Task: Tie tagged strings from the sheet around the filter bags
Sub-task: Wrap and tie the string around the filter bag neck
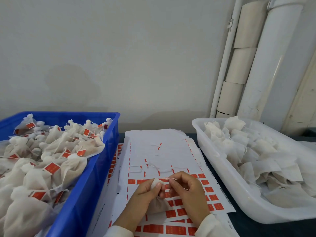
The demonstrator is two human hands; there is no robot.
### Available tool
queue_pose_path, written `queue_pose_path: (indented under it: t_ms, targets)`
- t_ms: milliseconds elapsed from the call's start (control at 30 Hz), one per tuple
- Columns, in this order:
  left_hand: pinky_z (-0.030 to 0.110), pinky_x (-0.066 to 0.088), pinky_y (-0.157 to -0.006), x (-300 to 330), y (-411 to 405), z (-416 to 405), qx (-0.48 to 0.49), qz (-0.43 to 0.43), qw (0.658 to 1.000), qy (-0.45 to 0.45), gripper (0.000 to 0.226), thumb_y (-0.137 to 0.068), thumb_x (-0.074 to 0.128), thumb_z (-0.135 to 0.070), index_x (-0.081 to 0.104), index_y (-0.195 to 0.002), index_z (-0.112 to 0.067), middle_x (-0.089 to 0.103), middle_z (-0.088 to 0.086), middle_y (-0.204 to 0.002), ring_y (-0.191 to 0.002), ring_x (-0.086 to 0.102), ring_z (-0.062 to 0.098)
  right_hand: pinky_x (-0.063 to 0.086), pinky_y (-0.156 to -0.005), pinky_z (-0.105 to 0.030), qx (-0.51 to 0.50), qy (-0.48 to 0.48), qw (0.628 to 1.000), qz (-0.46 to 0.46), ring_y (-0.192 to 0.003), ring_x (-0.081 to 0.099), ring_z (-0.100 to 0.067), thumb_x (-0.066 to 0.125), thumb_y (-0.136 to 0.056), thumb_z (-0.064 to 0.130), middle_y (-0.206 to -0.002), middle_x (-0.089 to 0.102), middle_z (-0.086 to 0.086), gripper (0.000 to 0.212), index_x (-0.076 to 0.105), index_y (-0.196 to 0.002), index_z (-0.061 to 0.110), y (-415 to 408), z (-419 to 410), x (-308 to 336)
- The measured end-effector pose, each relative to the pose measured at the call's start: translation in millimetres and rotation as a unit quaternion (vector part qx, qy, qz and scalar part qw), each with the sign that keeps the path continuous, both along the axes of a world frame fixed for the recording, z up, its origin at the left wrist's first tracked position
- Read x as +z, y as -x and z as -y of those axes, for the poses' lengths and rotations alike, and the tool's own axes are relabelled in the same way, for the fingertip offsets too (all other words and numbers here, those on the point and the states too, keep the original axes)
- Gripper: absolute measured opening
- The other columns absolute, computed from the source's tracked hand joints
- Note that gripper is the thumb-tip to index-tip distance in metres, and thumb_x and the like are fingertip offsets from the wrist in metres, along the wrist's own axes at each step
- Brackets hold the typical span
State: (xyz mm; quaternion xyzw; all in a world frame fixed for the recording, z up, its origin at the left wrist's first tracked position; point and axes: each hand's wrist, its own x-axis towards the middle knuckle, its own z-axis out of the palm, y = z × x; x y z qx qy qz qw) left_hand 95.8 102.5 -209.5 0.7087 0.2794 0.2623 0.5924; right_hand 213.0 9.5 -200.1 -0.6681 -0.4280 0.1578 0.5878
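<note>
Filter bag is sitting right in the middle, over the tag sheet, and we're pinching its gathered neck with the left hand. The right hand is gripping the thin white string just beside the neck. Working room is tight: we're squeezed between two bins, the blue crate of tied bags on the left and the white tub of untied ones on the right, both running off the frame edges. The piles are too jumbled to count. Our hands are hiding most of the bag, so we can't make out the knot.
</note>
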Motion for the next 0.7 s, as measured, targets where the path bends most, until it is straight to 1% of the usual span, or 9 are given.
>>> queue_pose_path:
  t_ms: [67, 200, 233, 333, 367, 433, 500, 567, 700]
  targets:
    - [0.003, 0.044, -0.061, -0.5, -0.3, -0.5, -0.008, 0.005, 1.0, 0.003, 0.03, -0.095, 0.042, -0.032, 0.059, -0.072, -0.023, 0.063, -0.016, -0.062, -0.063, 0.057, -0.006, 0.054, -0.062, -0.017, 0.017, 0.0, 1.0, -0.018, -0.066, 0.067, -0.014, 0.059, -0.089, 0.01, -0.072, 0.069, 0.002, 0.012, 0.065, -0.082, 0.018, 1.7, -0.4, 0.5]
    - [0.009, 0.047, -0.065, -1.9, -0.6, -0.8, -0.03, 0.016, 0.999, 0.027, 0.03, -0.094, 0.042, -0.031, 0.059, -0.072, -0.022, 0.062, -0.011, -0.062, -0.064, 0.057, -0.002, 0.055, -0.068, -0.022, 0.023, 0.001, 0.998, -0.057, -0.081, 0.066, -0.014, 0.042, -0.096, 0.002, -0.096, 0.066, 0.003, 0.031, 0.061, -0.103, 0.025, 4.6, 0.2, 1.9]
    - [0.01, 0.047, -0.065, -1.9, -0.9, -0.8, -0.029, 0.01, 0.999, 0.03, 0.028, -0.094, 0.043, -0.031, 0.059, -0.073, -0.022, 0.062, -0.012, -0.062, -0.065, 0.058, -0.001, 0.055, -0.071, -0.022, 0.024, -0.01, 0.998, -0.059, -0.086, 0.064, -0.013, 0.039, -0.098, 0.007, -0.1, 0.065, 0.006, 0.03, 0.059, -0.107, 0.028, 4.9, 0.8, 3.2]
    - [0.013, 0.045, -0.07, -1.4, -1.0, -0.9, -0.028, 0.004, 0.999, 0.034, 0.026, -0.094, 0.043, -0.032, 0.06, -0.076, -0.022, 0.063, -0.013, -0.064, -0.071, 0.058, 0.004, 0.05, -0.08, -0.016, 0.035, -0.009, 0.999, -0.005, -0.097, 0.058, 0.0, 0.04, -0.095, 0.04, -0.107, 0.059, 0.024, 0.023, 0.054, -0.114, 0.039, 4.4, 0.9, 6.1]
    - [0.015, 0.045, -0.072, -1.2, -0.3, -0.8, -0.031, 0.006, 0.999, 0.033, 0.026, -0.094, 0.043, -0.032, 0.06, -0.077, -0.022, 0.063, -0.012, -0.065, -0.073, 0.058, 0.005, 0.049, -0.081, -0.014, 0.043, 0.001, 0.999, 0.014, -0.099, 0.056, 0.003, 0.043, -0.094, 0.041, -0.107, 0.058, 0.027, 0.022, 0.054, -0.113, 0.041, 4.7, 0.3, 6.7]
    - [0.016, 0.047, -0.075, 0.5, 1.9, 0.6, -0.045, 0.015, 0.998, 0.027, 0.026, -0.094, 0.043, -0.033, 0.06, -0.077, -0.023, 0.063, -0.011, -0.067, -0.073, 0.058, 0.004, 0.05, -0.081, -0.015, 0.063, 0.005, 0.998, 0.018, -0.097, 0.059, 0.001, 0.05, -0.094, 0.024, -0.103, 0.063, 0.023, 0.021, 0.061, -0.107, 0.037, 5.5, -1.0, 6.3]
    - [0.015, 0.048, -0.076, 2.9, 3.3, 2.0, -0.063, 0.024, 0.997, 0.023, 0.025, -0.094, 0.043, -0.031, 0.06, -0.077, -0.022, 0.061, -0.011, -0.067, -0.072, 0.058, 0.002, 0.051, -0.076, -0.015, 0.069, 0.005, 0.998, 0.013, -0.091, 0.063, -0.003, 0.055, -0.091, 0.009, -0.092, 0.069, 0.016, 0.027, 0.068, -0.094, 0.032, 5.1, -1.5, 4.6]
    - [0.014, 0.048, -0.076, 4.7, 4.0, 2.3, -0.067, 0.02, 0.997, 0.018, 0.025, -0.094, 0.042, -0.029, 0.06, -0.078, -0.022, 0.062, -0.012, -0.066, -0.072, 0.058, 0.001, 0.052, -0.073, -0.015, 0.075, 0.013, 0.997, -0.005, -0.087, 0.065, -0.006, 0.058, -0.088, 0.004, -0.088, 0.071, 0.014, 0.029, 0.07, -0.089, 0.03, 4.5, -2.0, 3.6]
    - [0.008, 0.047, -0.07, 6.5, 6.0, 2.8, -0.064, 0.017, 0.998, 0.022, 0.023, -0.094, 0.043, -0.028, 0.062, -0.082, -0.022, 0.064, -0.012, -0.073, -0.077, 0.06, 0.0, 0.054, -0.07, -0.019, 0.09, 0.011, 0.995, -0.032, -0.084, 0.067, -0.011, 0.058, -0.087, 0.003, -0.087, 0.072, 0.008, 0.027, 0.072, -0.089, 0.025, 2.2, -3.0, 2.2]
